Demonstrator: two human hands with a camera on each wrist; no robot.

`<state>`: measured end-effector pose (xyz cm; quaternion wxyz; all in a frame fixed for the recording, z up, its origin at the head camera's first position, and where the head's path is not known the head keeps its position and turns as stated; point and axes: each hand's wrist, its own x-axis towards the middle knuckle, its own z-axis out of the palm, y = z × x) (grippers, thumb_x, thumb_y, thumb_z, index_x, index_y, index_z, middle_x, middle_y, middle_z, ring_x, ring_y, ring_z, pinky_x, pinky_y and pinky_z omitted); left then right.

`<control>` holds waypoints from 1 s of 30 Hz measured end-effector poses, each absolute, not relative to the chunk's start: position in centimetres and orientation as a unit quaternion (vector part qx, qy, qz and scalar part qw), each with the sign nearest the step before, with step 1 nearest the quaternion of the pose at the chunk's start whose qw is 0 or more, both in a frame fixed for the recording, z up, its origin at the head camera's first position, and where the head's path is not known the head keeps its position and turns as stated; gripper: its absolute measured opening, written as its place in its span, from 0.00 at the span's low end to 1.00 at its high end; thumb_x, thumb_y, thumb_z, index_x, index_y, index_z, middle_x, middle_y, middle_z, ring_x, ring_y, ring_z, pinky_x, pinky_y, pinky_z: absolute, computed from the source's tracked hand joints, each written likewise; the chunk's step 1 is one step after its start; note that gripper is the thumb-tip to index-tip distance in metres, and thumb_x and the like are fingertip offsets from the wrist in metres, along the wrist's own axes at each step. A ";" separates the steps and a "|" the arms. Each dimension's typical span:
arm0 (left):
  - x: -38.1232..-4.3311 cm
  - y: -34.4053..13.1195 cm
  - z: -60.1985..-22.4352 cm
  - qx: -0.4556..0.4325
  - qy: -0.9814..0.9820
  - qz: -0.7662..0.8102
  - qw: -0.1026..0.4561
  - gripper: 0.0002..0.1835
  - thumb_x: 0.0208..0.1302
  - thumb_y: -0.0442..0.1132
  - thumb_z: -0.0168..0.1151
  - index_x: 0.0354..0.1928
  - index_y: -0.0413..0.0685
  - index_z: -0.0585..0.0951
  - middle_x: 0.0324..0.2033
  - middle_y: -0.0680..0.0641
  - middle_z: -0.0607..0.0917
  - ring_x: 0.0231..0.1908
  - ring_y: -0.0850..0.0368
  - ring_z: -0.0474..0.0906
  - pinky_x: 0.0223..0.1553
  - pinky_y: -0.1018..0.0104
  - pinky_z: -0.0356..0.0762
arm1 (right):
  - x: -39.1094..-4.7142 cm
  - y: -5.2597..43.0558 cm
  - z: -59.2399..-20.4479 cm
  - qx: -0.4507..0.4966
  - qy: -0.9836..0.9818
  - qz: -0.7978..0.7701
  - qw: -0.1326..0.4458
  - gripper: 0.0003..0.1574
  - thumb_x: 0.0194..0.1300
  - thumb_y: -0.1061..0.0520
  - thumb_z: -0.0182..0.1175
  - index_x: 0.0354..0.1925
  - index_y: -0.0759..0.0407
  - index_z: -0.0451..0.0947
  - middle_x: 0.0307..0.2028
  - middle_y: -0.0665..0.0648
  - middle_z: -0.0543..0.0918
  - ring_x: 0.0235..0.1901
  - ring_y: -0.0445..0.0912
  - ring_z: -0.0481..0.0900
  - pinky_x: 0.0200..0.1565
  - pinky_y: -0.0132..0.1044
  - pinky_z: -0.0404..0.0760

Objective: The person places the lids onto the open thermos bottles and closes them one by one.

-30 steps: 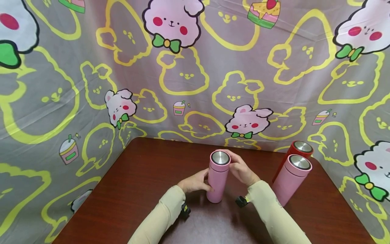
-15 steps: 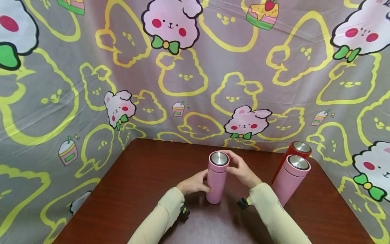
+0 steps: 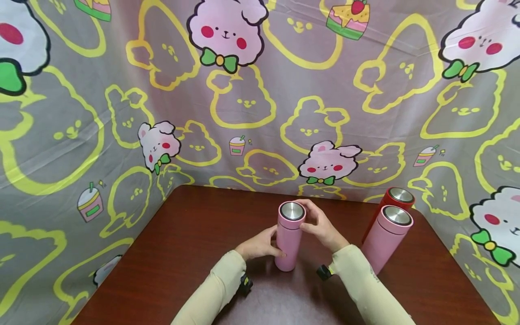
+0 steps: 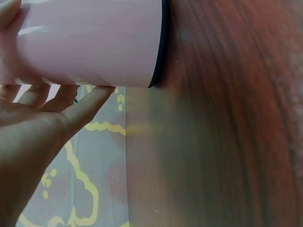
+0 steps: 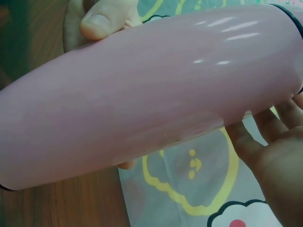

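Note:
A pink thermos (image 3: 288, 248) with a brushed steel disc on its lid (image 3: 292, 211) stands upright near the middle of the table. Low on its body, my left hand (image 3: 257, 245) grips it from the left, thumb across the front. My right hand (image 3: 323, 230) holds its upper end around the lid seam, some fingers hidden behind it. The left wrist view has the thermos base (image 4: 109, 42) with its black bottom ring. In the right wrist view the pink body (image 5: 142, 99) lies between the left thumb (image 5: 102, 21) and the right fingers (image 5: 241, 139).
A second, larger-looking pink thermos (image 3: 383, 246) stands on the right, partly behind the right sleeve (image 3: 361, 275). Behind it is a red thermos (image 3: 381, 211). The dark wooden table (image 3: 195, 225) is bounded by a cartoon-printed cloth (image 3: 260, 167) at the back and sides.
My right hand has shifted slightly at the thermos lid, its thumb now resting near the seam. The left hand and the thermos have stayed almost still.

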<state>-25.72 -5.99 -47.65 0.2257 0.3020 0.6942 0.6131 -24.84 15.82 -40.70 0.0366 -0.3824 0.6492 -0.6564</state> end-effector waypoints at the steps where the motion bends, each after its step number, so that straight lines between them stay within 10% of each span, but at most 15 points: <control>1: -25.7 -6.0 -47.7 0.301 0.693 0.615 0.226 0.38 0.48 0.24 0.67 0.63 0.44 0.65 0.52 0.45 0.77 0.50 0.56 0.76 0.49 0.63 0.75 | -24.8 15.8 -40.7 -0.380 0.653 -0.654 0.033 0.35 0.61 0.56 0.59 0.62 0.66 0.61 0.52 0.55 0.77 0.50 0.47 0.76 0.49 0.39 0.75; 30: -25.6 -5.7 -48.0 0.309 0.715 0.599 0.186 0.39 0.48 0.28 0.71 0.64 0.49 0.66 0.52 0.48 0.78 0.50 0.58 0.76 0.49 0.64 0.75 | -24.1 15.6 -40.3 -0.384 0.685 -0.618 -0.026 0.36 0.59 0.62 0.60 0.64 0.68 0.62 0.54 0.56 0.75 0.50 0.45 0.76 0.48 0.38 0.77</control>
